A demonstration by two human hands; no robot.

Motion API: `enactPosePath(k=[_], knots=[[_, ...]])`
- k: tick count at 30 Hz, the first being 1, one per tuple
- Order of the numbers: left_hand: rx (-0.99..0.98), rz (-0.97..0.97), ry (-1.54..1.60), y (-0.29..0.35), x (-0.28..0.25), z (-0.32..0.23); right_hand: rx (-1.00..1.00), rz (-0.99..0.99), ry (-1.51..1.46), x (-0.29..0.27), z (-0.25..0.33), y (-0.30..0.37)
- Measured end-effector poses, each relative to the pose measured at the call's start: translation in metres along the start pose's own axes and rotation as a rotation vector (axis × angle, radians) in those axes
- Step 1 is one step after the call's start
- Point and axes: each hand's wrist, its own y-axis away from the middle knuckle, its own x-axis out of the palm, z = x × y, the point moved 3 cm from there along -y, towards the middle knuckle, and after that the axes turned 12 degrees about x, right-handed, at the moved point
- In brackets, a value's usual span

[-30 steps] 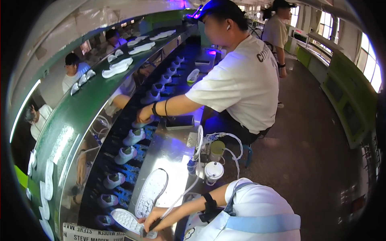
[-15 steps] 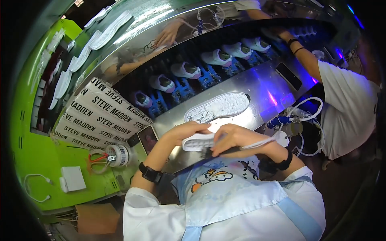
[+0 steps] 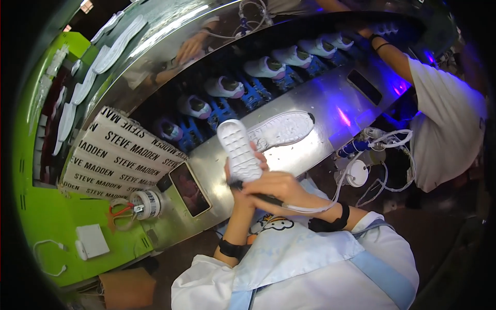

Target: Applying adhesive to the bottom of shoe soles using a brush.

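My left hand (image 3: 260, 157) is closed around a white shoe sole (image 3: 238, 147), its fingers showing along the sole's right edge. The sole stands tilted up with its grooved, patterned face in sight. A dark-handled brush (image 3: 266, 198) with a white hose running from its end is gripped in my right hand (image 3: 279, 185). Its dark tip lies by the sole's lower end, and the bristles are partly hidden by my hands. Just beyond, a second white sole (image 3: 287, 129) with a dark tip lies on the metal bench (image 3: 219, 192).
White shoes (image 3: 225, 88) on blue holders line the trough behind the bench. Two phones (image 3: 190, 189) (image 3: 365, 87) lie on the bench. A printed box (image 3: 121, 155), tape roll (image 3: 147, 204) and orange scissors (image 3: 122, 212) are left. A co-worker's arm (image 3: 395, 61) reaches in at right, above hoses and a white-lidded pot (image 3: 356, 173).
My left hand has raised and turned the sole from lying level near me to standing tilted up. The brush has moved left to its lower end. The view has shifted slightly.
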Motion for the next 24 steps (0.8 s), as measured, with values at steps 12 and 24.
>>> enactPosePath(k=[12, 24], knots=[[-0.02, 0.193, -0.397, -0.02, 0.02, -0.016, 0.377, 0.206, -0.318, -0.028, -0.015, -0.005], [-0.503, 0.119, -0.835, -0.027, 0.06, -0.003, 0.023, 0.116, -0.142, -0.048, 0.008, 0.002]])
